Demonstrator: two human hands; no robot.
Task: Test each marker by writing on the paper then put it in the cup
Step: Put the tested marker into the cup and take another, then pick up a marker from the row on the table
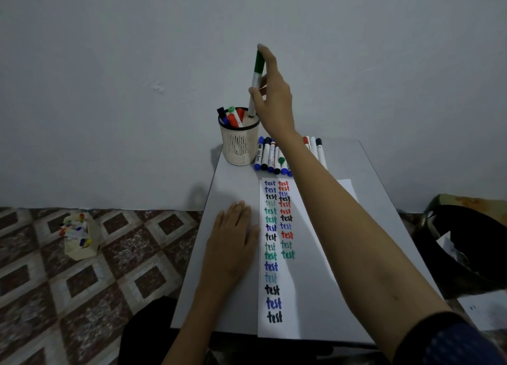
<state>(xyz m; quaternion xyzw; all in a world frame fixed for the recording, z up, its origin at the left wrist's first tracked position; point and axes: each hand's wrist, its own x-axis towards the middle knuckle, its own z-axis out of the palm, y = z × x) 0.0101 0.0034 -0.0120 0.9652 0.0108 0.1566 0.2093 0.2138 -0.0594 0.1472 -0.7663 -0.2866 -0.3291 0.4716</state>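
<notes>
- Pale grey wall (pixel 109 62) is filling the upper half of the head view, with a floor of brown and cream diamond-patterned tiles (pixel 55 282) showing at the lower left.
- A small grey table (pixel 227 178) is standing against the wall, seen from above by the person sitting at it.
- The right hand (pixel 273 95) is reaching forward above the far end of the table and pinching a green marker (pixel 256 73) between thumb and fingers.
- The green marker is pointing almost straight up, its green cap on top and its white barrel below; its lower end is sitting at the mouth of the cup, on the right side of the rim.
- The cream mesh cup (pixel 240 147) is standing upright at the far left corner of the table, holding several capped markers (pixel 233 116) in black, blue, green and red that are leaning to the left.
- A row of loose markers (pixel 267 156) is lying side by side just right of the cup, partly hidden by the right forearm.
- A long white sheet of paper (pixel 307 296) is lying lengthwise down the table, carrying two columns of the word "test" in blue, black, green and red ink.
- The left hand (pixel 233 241) is resting palm down on the table with fingers straight and relaxed, grasping nothing, just beside the paper's left edge.
- A small cream box of coloured markers (pixel 81 235) is sitting on the floor to the left.
- A black bag (pixel 472 241) is sitting at the right edge.
</notes>
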